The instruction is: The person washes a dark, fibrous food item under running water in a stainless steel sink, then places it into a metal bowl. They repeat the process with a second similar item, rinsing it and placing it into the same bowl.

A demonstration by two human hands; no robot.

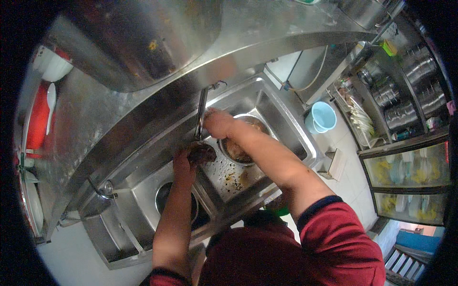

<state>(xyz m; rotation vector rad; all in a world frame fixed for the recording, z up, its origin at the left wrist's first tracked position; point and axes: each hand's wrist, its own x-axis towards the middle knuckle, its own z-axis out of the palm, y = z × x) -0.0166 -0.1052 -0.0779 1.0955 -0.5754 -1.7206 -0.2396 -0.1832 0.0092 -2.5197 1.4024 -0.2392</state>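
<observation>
My left hand (183,162) grips a dark brown lump of food (202,153), held under the tip of the metal faucet (201,114). What kind of food it is cannot be made out. Close beside the faucet pipe is my right hand (219,123), blurred, with its fingertips partly hidden; whether it touches the faucet is unclear. Under my right forearm, in the right sink basin (282,121), stands a round metal bowl (234,150) with brownish contents. Wet drops and brown bits lie on the basin floor nearer to me.
A middle basin (145,193) holds a dark round vessel (164,198); a second faucet (105,195) is farther left. Above the sink, a steel counter (247,25) carries a large metal pot (143,39). On the floor at right stands a light blue bucket (322,118) near shelves of dishes (404,168).
</observation>
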